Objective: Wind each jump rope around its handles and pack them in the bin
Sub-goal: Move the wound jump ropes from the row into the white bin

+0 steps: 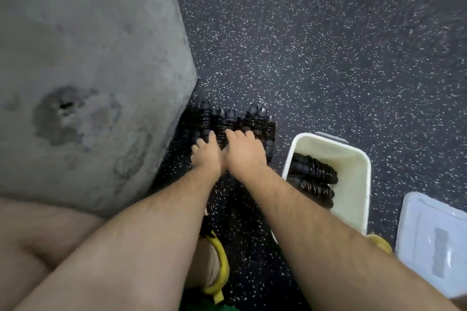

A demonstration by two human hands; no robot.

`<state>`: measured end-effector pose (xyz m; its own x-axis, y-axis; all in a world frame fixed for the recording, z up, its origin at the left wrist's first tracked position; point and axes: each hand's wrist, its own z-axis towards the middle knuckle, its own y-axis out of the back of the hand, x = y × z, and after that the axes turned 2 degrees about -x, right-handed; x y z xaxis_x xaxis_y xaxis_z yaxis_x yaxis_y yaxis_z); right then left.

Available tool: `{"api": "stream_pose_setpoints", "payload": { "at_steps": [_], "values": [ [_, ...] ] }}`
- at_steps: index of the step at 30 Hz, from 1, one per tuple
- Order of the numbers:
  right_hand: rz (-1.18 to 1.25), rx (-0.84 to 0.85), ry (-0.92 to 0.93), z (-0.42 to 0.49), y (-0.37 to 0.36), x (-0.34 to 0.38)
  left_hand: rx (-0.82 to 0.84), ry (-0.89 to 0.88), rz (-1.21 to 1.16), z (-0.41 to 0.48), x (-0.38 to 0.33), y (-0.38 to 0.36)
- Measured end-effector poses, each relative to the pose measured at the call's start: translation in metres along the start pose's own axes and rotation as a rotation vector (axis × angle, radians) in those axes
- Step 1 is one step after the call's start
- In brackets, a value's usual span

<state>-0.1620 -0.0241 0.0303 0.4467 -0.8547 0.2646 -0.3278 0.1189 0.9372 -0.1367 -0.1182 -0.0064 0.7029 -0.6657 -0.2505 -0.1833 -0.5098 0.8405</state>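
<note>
Several wound black jump ropes (pixel 255 118) lie in a row on the speckled floor beside a concrete block. Both my hands reach down onto this row, side by side. My left hand (pixel 206 153) rests on the middle bundles with its fingers spread. My right hand (pixel 243 151) lies over the bundles on the right, fingertips showing on top of them. Neither hand plainly lifts a bundle. To the right stands a white bin (pixel 353 177) with more wound black ropes (pixel 312 177) stacked inside at its left side.
A large grey concrete block (pixel 88 70) fills the left and borders the rope row. A translucent lid (pixel 434 240) lies on the floor right of the bin. My yellow shoes (pixel 219 267) stand below my arms. Dark speckled floor (pixel 328 45) stretches beyond.
</note>
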Motion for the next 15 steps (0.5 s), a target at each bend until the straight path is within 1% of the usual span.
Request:
{"api": "stream_pose_setpoints", "payload": {
  "at_steps": [3,5,9,11,13,15],
  "values": [
    [0.024,0.035,-0.019,0.000,-0.007,0.001,0.041,0.071,-0.277,0.004,0.000,-0.009],
    [0.039,0.043,-0.039,-0.003,-0.008,-0.003,0.044,0.120,-0.420,0.004,0.000,-0.014],
    [0.075,0.037,-0.065,-0.013,-0.010,-0.015,-0.044,0.268,-0.670,-0.001,-0.004,-0.015],
    [0.065,0.022,-0.074,-0.017,-0.009,-0.023,-0.076,0.287,-0.712,-0.004,-0.009,-0.013],
    [0.060,0.001,-0.074,-0.021,-0.003,-0.026,-0.116,0.262,-0.706,-0.009,-0.011,-0.008],
    [0.043,-0.024,-0.051,-0.025,0.005,-0.028,-0.193,0.212,-0.683,-0.016,-0.012,0.001]
  ]
}}
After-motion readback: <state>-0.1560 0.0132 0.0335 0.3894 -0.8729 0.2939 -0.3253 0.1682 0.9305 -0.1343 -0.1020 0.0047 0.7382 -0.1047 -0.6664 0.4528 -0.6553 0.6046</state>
